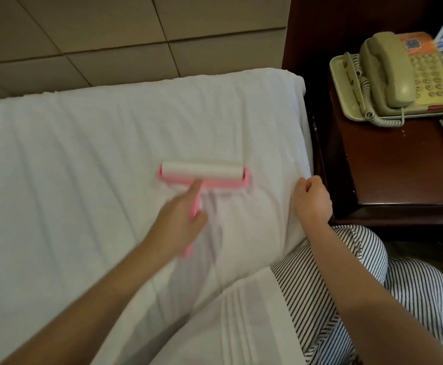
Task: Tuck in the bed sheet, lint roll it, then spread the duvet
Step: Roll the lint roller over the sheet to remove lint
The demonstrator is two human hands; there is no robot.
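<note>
- Bed sheet (83, 154), head view: it is covering the mattress across the left and middle of the frame, lying mostly flat with long shallow creases, and its far edge is meeting the padded headboard (109, 35) at the top.
- The lint roller (202, 169) is resting roll-down on the sheet at the centre of the frame, its pink handle running down and left into the left hand (181, 217).
- The left hand is gripping that handle, forefinger lying straight along it towards the roll. Hand and roller are blurred.
- The right hand (311, 198) is sitting at the sheet's right edge with its fingers curled into a fist; whether cloth is pinched inside it is not showing.
- A folded white cloth (241, 312), possibly the duvet, is lying at the bottom centre beside the person's striped clothing (373, 272).
- A telephone (399, 72) is standing on the dark tabletop (399, 167) at the upper right.
- Judging by this, the lint-rolling step is in hand, near the head corner.
- The next move is calling for even strokes with the roll kept flat and the sheet held taut, working towards the untouched left side.
</note>
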